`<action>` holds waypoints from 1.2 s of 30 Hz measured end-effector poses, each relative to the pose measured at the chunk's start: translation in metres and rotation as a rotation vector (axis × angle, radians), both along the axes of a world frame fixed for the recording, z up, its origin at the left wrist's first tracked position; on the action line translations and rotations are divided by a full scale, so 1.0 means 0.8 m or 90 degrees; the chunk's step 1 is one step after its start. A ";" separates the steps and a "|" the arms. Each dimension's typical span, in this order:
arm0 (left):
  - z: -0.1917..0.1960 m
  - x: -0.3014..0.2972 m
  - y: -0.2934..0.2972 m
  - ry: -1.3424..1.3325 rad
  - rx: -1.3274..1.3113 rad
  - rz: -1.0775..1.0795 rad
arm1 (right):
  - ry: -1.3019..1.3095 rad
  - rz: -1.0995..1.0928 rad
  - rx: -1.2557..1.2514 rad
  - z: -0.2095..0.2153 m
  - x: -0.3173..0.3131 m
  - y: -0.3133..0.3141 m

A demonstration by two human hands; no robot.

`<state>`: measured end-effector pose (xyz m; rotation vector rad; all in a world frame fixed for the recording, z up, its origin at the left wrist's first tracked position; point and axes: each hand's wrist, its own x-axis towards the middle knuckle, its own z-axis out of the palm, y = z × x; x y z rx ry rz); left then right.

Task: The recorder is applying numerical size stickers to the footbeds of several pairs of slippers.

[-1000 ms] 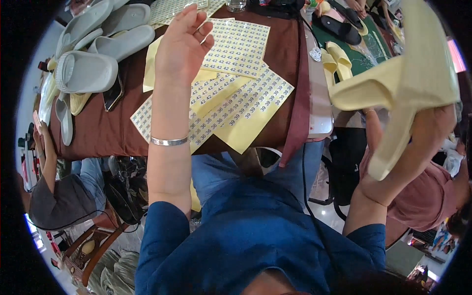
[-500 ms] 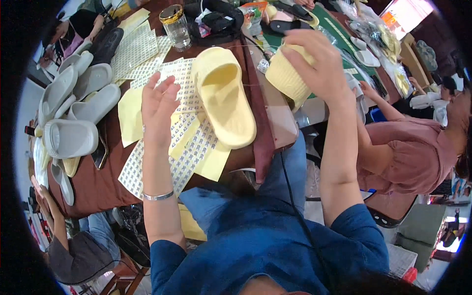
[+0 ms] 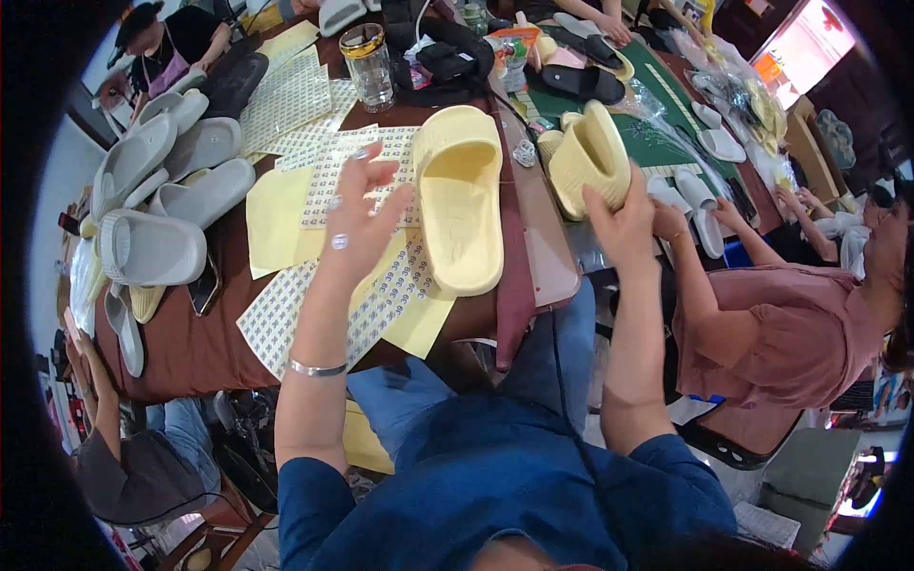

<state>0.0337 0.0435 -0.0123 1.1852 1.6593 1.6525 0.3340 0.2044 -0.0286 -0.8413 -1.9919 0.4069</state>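
Observation:
My right hand (image 3: 624, 224) is closed on the edge of a pale yellow slide sandal (image 3: 588, 157), thumb on the near side, holding it tilted on its side at the table's right. A matching yellow slide sandal (image 3: 466, 224) lies sole down in front of me, its strap at the far end. Left of it, my left hand (image 3: 360, 219) hovers over the label sheets (image 3: 333, 195), fingers spread and slightly curled. Small whitish stickers (image 3: 340, 242) cling to its fingers and the back of the hand. It grips nothing.
Grey slide sandals (image 3: 157, 249) are piled on the left of the brown-covered table (image 3: 205, 352). Behind the sheets stand a gold-rimmed glass (image 3: 368, 71) and a black bag (image 3: 447, 62). A green mat (image 3: 647, 143) holds more sandals. A co-worker in pink (image 3: 762, 305) sits close on the right.
My right hand has come down and nearer, tilting the right-hand sandal. My left hand has shifted right, closer to the middle sandal. The whole view has turned slightly.

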 end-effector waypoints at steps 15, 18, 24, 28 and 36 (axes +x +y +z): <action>0.029 0.012 -0.013 0.395 0.049 0.243 | 0.216 0.287 -0.163 0.170 -0.066 -0.054; 0.014 0.006 -0.025 0.431 0.013 0.283 | -0.027 0.118 -0.088 0.081 -0.109 -0.004; 0.013 -0.012 -0.042 0.323 -0.086 0.215 | -0.202 0.048 0.315 0.054 -0.093 -0.022; 0.034 -0.026 -0.037 0.064 0.037 0.233 | -0.191 0.280 0.219 0.088 -0.097 -0.135; 0.040 -0.045 -0.045 -0.166 0.117 0.121 | -0.306 0.555 0.372 0.020 -0.197 -0.241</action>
